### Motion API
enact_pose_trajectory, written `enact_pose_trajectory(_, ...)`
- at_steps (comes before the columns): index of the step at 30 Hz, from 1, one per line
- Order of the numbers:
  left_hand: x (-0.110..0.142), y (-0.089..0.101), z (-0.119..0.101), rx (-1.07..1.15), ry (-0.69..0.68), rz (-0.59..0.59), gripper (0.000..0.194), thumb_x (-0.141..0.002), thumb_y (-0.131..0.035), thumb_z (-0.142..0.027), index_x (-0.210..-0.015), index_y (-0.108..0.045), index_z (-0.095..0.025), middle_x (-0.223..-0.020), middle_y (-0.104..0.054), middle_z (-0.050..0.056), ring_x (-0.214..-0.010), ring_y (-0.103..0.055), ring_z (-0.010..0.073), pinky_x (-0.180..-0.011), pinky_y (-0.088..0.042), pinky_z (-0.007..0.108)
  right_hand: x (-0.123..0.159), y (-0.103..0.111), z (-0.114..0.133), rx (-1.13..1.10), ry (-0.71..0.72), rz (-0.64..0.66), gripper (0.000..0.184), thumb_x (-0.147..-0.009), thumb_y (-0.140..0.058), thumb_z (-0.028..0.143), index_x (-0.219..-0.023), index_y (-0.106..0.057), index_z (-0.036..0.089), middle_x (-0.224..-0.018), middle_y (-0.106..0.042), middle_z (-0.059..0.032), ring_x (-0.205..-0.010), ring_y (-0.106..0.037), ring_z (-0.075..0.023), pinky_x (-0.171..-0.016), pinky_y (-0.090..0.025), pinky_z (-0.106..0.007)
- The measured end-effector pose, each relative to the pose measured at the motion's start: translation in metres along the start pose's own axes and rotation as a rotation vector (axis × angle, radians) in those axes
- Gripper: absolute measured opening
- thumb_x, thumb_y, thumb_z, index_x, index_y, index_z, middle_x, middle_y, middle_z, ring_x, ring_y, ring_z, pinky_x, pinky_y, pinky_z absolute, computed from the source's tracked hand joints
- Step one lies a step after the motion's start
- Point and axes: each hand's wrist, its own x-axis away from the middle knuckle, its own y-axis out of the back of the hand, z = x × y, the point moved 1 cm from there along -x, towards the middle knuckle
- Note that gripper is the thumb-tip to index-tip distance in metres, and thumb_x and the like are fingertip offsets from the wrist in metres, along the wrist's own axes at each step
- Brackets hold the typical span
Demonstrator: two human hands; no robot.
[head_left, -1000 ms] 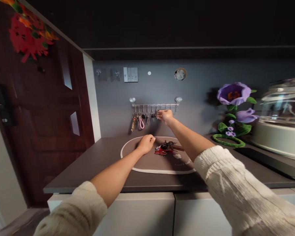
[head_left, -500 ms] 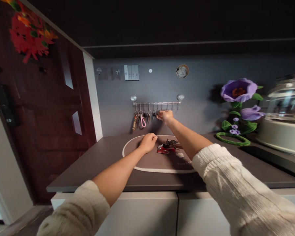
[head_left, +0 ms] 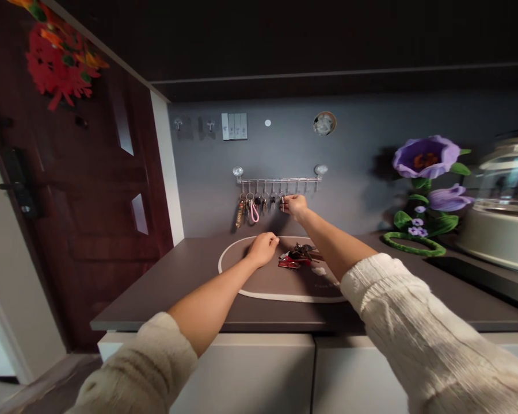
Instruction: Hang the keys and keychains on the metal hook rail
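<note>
Dim entryway corner, grey wall (head_left: 362,129) at the back, dark red door (head_left: 69,241) off to the left, and a brown counter (head_left: 155,282) with an oval mat (head_left: 252,282) on it. Up on the wall is a clear hook rail (head_left: 280,180) with sets of keys on its left-hand hooks, including one with a pink strap (head_left: 254,213) and one with a gold tag (head_left: 240,214). The right hand (head_left: 297,207) is up at the rail, thumb and fingers pinched together on what looks like a small key ring (head_left: 282,202), just under a hook around the middle. My read is that the step in hand is working that ring at its hook; whether it's fully seated or loose, I can't tell, it's too small. Left hand (head_left: 263,249) sits low over the mat, fingers curled in, and I can't see into the palm, so no clue if it's got anything. Just beside it on the mat is a heap of keys (head_left: 300,253) with some red bits, kinda tangled looking. I'd say the next move calls for a light fingertip grip, the ring lined up with the hook's tip, and no bumping the neighbouring keys.
</note>
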Motion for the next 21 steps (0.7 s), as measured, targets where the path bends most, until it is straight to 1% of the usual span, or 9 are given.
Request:
enact_pose_trajectory(3,0.001,0.001,-0.001,-0.005,0.009,0.002,0.024,-0.08,-0.04,-0.024,-0.072,-0.06,-0.015,-0.073,-0.062,0.004,-0.068,-0.052,0.0131,-0.065,-0.039,0.025,0.004,0.004,0.003,0.056,0.012,-0.007,0.013,-0.075,-0.053,0.01,-0.063,-0.049,0.014,-0.051,-0.049,0.0028,-0.043,-0.044,-0.004,-0.049,-0.044,-0.019)
enact_pose_trajectory(7,0.002,0.003,-0.002,-0.001,0.008,0.003,0.024,-0.08,-0.04,-0.025,-0.072,-0.06,-0.014,-0.072,-0.062,0.004,-0.068,-0.052,0.0133,-0.065,-0.038,0.025,0.015,0.013,0.009,0.127,0.028,-0.038,0.011,-0.073,-0.051,0.008,-0.064,-0.051,0.013,-0.054,-0.05,0.0021,-0.043,-0.042,-0.0033,-0.046,-0.04,-0.017)
enact_pose_trajectory(13,0.006,0.007,-0.006,0.043,-0.04,0.006,0.023,-0.079,-0.041,-0.024,-0.072,-0.061,-0.014,-0.073,-0.062,0.004,-0.069,-0.052,0.0131,-0.067,-0.039,0.024,0.041,0.029,0.014,0.128,0.078,0.053,0.005,-0.073,-0.052,0.01,-0.07,-0.053,0.014,-0.06,-0.054,0.002,-0.047,-0.044,-0.0031,-0.05,-0.038,-0.016)
enact_pose_trajectory(16,0.009,0.01,-0.008,0.079,-0.041,0.016,0.02,-0.077,-0.044,-0.023,-0.074,-0.061,-0.014,-0.074,-0.062,0.003,-0.069,-0.052,0.0126,-0.066,-0.039,0.024,0.055,0.036,0.01,0.127,0.09,0.103,0.002,-0.074,-0.053,0.013,-0.074,-0.054,0.014,-0.066,-0.058,0.0006,-0.051,-0.047,-0.0033,-0.054,-0.039,-0.017)
enact_pose_trajectory(21,0.014,0.014,-0.011,0.13,-0.062,0.058,0.018,-0.076,-0.046,-0.025,-0.077,-0.061,-0.014,-0.075,-0.061,0.003,-0.067,-0.051,0.0113,-0.065,-0.039,0.023,0.078,0.045,-0.007,0.153,0.095,0.151,0.005,-0.075,-0.053,0.014,-0.08,-0.055,0.014,-0.069,-0.061,-0.0013,-0.059,-0.054,-0.0061,-0.063,-0.043,-0.02)
